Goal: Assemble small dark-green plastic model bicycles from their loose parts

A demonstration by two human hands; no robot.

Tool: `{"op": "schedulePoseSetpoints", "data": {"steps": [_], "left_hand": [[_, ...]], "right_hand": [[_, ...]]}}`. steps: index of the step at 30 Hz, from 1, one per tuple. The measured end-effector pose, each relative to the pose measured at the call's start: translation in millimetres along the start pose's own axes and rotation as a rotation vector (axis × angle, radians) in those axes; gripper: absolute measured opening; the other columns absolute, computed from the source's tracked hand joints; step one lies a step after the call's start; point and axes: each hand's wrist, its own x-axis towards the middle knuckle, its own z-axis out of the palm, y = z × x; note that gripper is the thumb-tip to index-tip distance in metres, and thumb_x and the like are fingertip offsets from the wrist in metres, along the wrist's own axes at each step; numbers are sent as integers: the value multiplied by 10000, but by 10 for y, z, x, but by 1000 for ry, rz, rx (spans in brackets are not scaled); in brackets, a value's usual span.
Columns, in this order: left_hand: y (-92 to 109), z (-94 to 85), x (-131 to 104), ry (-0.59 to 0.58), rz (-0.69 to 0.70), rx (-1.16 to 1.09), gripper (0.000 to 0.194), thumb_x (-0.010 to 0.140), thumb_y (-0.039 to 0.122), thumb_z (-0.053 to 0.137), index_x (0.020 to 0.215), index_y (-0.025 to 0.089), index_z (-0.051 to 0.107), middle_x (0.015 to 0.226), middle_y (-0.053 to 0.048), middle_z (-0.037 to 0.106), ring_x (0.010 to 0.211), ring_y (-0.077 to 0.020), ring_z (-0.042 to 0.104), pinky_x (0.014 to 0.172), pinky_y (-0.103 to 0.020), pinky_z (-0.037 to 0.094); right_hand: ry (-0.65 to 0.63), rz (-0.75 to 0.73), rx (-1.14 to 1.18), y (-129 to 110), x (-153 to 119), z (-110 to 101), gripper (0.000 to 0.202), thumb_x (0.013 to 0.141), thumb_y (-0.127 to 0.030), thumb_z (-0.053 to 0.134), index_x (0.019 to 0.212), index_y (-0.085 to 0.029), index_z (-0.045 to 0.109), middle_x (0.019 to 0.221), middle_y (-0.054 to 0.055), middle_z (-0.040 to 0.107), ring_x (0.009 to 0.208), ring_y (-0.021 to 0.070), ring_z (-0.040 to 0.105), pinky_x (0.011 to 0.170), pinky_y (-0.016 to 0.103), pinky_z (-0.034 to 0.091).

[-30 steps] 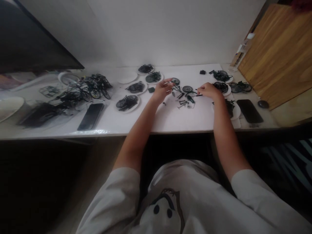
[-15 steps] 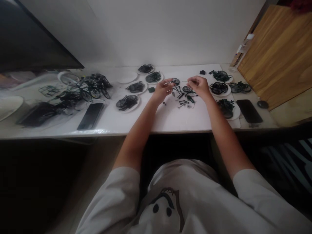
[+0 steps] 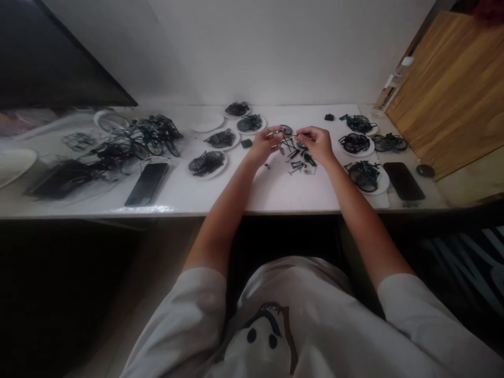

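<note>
Above the middle of the white board, my left hand (image 3: 264, 145) is closed in a pinch; what its fingertips hold is too small to name. Facing it, my right hand (image 3: 316, 144) pinches a thin dark part (image 3: 290, 136) that points toward the left fingertips. Just beneath and between both hands lie loose dark parts of a miniature bicycle (image 3: 298, 167), thin frames and rods among them. A small spoked wheel (image 3: 286, 129) sits behind my left fingertips. A second wheel is mostly hidden by my right fingers.
White plates with dark bicycle parts stand left (image 3: 224, 164) and right (image 3: 382, 184). Several assembled miniature bicycles (image 3: 155, 136) crowd the left side. Phones lie at left (image 3: 146, 184) and right (image 3: 403, 181). A clear bottle (image 3: 394, 86) stands by a wooden panel (image 3: 452, 89).
My right hand has moved left, bringing its fingertips close to those of my left hand. A thin dark part now shows between them. My left hand has barely moved.
</note>
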Motion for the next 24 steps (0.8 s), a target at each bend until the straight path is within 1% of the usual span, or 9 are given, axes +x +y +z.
{"op": "schedulePoseSetpoints", "data": {"steps": [5, 8, 13, 18, 24], "left_hand": [[7, 22, -23, -2, -4, -16, 329, 842, 166, 914, 1131, 211, 762, 937, -15, 790, 678, -59, 610, 685, -206, 500], [-6, 19, -11, -10, -8, -23, 321, 849, 153, 902, 1133, 208, 763, 934, -16, 796, 679, -60, 618, 690, -205, 510], [-44, -11, 29, -22, -6, -9, 345, 839, 163, 917, 1150, 190, 772, 946, -28, 800, 675, -55, 630, 689, -205, 514], [-70, -34, 44, -33, 13, 4, 403, 809, 190, 950, 1168, 193, 768, 965, -39, 807, 681, -57, 644, 702, -214, 523], [-90, -43, 37, -44, 33, 25, 473, 758, 225, 998, 1162, 186, 757, 952, -44, 821, 704, -68, 656, 717, -217, 525]], "right_hand": [[7, 5, -31, 18, 4, -3, 460, 891, -614, 842, 1119, -216, 810, 1072, 94, 850, 1070, 276, 803, 906, 378, 645], [13, -8, -45, -3, 0, -6, 423, 902, -578, 833, 1113, -213, 810, 1090, 99, 848, 1052, 268, 799, 893, 370, 641], [15, -8, -72, -35, -15, -12, 308, 910, -478, 805, 1081, -221, 815, 1107, 96, 851, 1048, 263, 792, 895, 375, 647], [9, -34, -79, -48, -32, -18, 278, 916, -429, 774, 1095, -223, 824, 1120, 100, 853, 1071, 276, 785, 907, 397, 653], [16, -101, -207, -129, -72, -54, 214, 933, -331, 719, 1062, -218, 845, 1147, 97, 851, 1086, 272, 765, 956, 394, 626]]}}
